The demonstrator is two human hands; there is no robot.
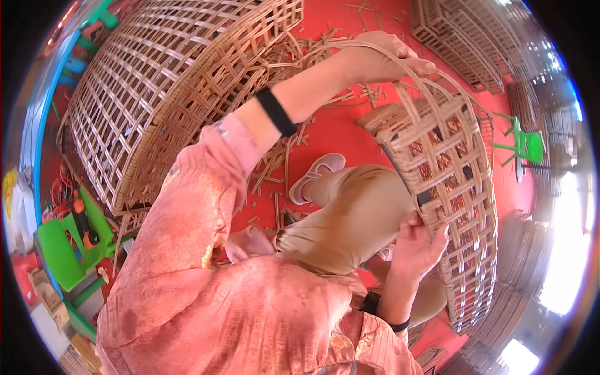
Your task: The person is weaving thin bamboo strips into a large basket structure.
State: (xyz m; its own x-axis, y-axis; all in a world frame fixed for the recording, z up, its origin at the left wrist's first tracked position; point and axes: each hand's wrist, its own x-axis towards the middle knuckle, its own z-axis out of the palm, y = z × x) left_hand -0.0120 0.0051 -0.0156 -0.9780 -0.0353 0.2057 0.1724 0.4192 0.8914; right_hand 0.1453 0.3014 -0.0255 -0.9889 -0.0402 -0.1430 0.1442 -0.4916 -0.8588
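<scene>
My left hand (389,55) is raised at the far side, its fingers closed round a long tan wicker strip (447,81) that loops over the hand and down to the weaving. An openwork wicker piece (447,175) stands tilted on the right, against my knees, with dark frame bars showing between its strands. Lower down, my right hand (420,247) grips the near edge of that piece, thumb over the weave and fingers along the rim. The far ends of the strip are hard to follow.
A large woven basket (131,81) fills the upper left. Cut strips (269,172) litter the red floor (300,140). A green chair (69,250) holds an orange-and-black handled tool (84,222); a small green stool (528,147) stands right. More wickerwork (465,40) sits at the back.
</scene>
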